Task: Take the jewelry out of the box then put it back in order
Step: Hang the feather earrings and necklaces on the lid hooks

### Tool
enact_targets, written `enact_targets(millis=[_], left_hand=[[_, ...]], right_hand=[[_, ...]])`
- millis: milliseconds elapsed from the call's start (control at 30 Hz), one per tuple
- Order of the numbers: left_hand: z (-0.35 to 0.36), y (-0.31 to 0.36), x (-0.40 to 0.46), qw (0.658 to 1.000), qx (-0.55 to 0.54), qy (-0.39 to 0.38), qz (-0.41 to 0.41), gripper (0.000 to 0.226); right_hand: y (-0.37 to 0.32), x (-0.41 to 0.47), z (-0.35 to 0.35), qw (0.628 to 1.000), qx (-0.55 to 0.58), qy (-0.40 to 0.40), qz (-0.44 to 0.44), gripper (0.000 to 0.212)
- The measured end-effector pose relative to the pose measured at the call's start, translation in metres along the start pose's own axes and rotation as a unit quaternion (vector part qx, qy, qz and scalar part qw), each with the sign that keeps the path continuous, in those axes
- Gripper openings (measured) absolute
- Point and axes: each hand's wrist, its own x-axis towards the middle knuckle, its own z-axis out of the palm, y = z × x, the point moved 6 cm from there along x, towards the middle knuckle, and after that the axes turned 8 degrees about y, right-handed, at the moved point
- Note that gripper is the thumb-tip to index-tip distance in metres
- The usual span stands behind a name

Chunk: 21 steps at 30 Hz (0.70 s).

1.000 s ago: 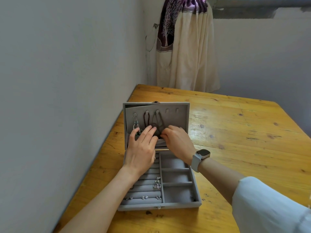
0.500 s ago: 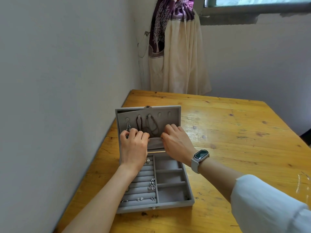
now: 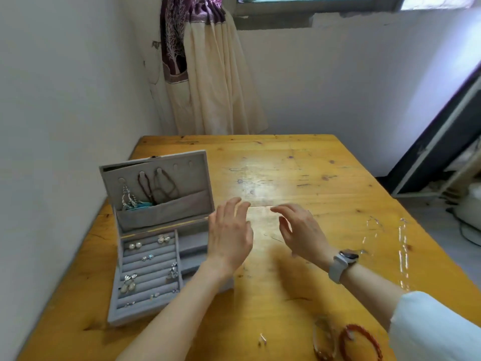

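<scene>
hands: left hand (image 3: 230,237) and right hand (image 3: 302,230) hover loose-fingered over the wooden table (image 3: 338,194), holding nothing
box: grey velvet jewelry box (image 3: 156,246) lies open at table's left, earrings in padded rows
loose bits: red bead bracelets (image 3: 360,342) near the front edge; probably light and slippery, so pinch the bead strand

Daylight from the window (image 3: 312,1) at upper frame is glaring on the table (image 3: 260,183); edges are bending, hands blurring
</scene>
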Motion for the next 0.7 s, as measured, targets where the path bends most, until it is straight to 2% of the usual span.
enact_targets(millis=[100,167,267,400,500,700], left_hand=[[0.048,0.051,-0.014,0.99,-0.031,-0.135,-0.004,0.046],[0.08,0.074,-0.025,0.976,-0.01,-0.216,0.006,0.049],[0.113,0.089,-0.039,0.96,0.026,-0.277,0.003,0.051],[0.123,0.088,-0.045,0.964,0.078,-0.255,0.009,0.053],[0.123,0.087,-0.045,0.965,0.077,-0.252,0.008,0.053],[0.124,0.088,-0.045,0.969,0.071,-0.238,0.004,0.053]], right_hand=[[0.064,-0.031,-0.029,0.993,-0.049,-0.002,0.106,0.03],[0.103,-0.048,-0.047,0.98,-0.086,-0.015,0.176,0.031],[0.152,-0.065,-0.072,0.957,-0.139,-0.027,0.254,0.032],[0.199,-0.066,-0.09,0.926,-0.179,-0.034,0.331,0.035],[0.217,-0.06,-0.087,0.907,-0.165,-0.074,0.38,0.037],[0.209,-0.049,-0.074,0.911,-0.186,-0.058,0.363,0.018]])
